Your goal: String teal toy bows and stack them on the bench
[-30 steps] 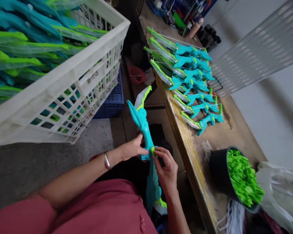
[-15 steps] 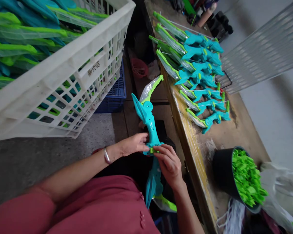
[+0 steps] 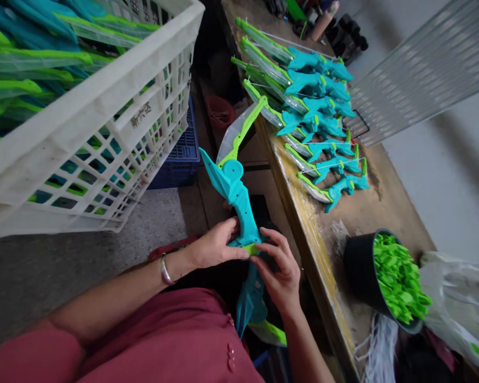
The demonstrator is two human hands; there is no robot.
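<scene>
A teal toy bow [image 3: 243, 207] with bright green and clear limbs stands slantwise in front of my body, its lower half partly hidden behind my hands. My left hand [image 3: 215, 246] grips the bow's middle from the left, its thumb lying along a small green plastic piece [image 3: 251, 249] set across the grip. From the right, my right hand [image 3: 280, 268] has its thumb and bent fingers around the same spot, fingertips touching the bow by the green piece. The lower green limb [image 3: 273, 334] shows below the right hand.
A white plastic crate [image 3: 115, 111] full of bow parts stands at left, with a blue crate [image 3: 179, 159] behind it. On the wooden table [image 3: 395, 197] at right lie several strung bows [image 3: 319, 117], a black bucket [image 3: 361, 266] of green pieces and white strings [image 3: 381, 348].
The bow has tilted a little and come slightly nearer. My left thumb has moved onto the green piece, and my right fingers have spread somewhat. The whole view has shifted slightly.
</scene>
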